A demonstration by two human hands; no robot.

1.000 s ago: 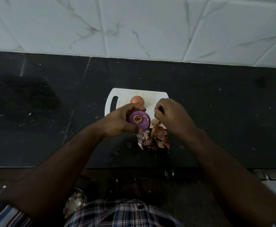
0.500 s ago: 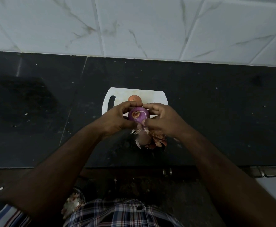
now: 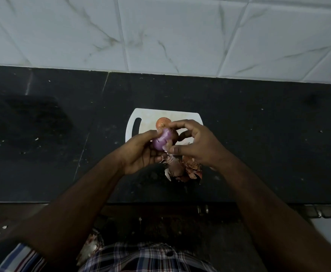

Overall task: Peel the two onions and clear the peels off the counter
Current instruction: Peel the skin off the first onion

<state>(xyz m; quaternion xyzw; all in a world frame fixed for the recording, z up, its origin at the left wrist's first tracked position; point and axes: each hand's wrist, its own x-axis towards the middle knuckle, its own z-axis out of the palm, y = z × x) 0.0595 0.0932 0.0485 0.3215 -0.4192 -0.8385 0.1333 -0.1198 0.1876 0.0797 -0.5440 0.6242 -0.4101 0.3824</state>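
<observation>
Onions: two in view. Purple onion (image 3: pixel 163 141), mostly peeled, is held up between both hands over the near edge of the white cutting board (image 3: pixel 150 116). Second onion (image 3: pixel 162 123), orange-brown with skin on, sits on the board just behind the held one, partly hidden by fingers.

Peels: one loose pile of peels (image 3: pixel 183 168), brown and pale pieces, on the black counter (image 3: pixel 258 144) just at the board's near edge, directly below the hands. Piece count not readable.

Left hand (image 3: pixel 141 154): palm turned up and inward, fingers curled under and around the purple onion, thumb on its upper left side. Clamped on it.

Right hand (image 3: pixel 196 143): arched over the onion from the right, fingers bent. Thumb and a fingertip pinch at the onion's near lower edge, where a pale flap of skin shows; the other fingers curl over the far side. So it grips the same onion.

Orientation: purple onion's long axis runs tilted, lower-left to upper-right in the view; its brownish end points up-right toward the right palm. Root versus stem end cannot be told.

Both forearms enter from the bottom corners and converge at the board. Plaid shirt (image 3: pixel 150 258) is at the bottom edge.
</observation>
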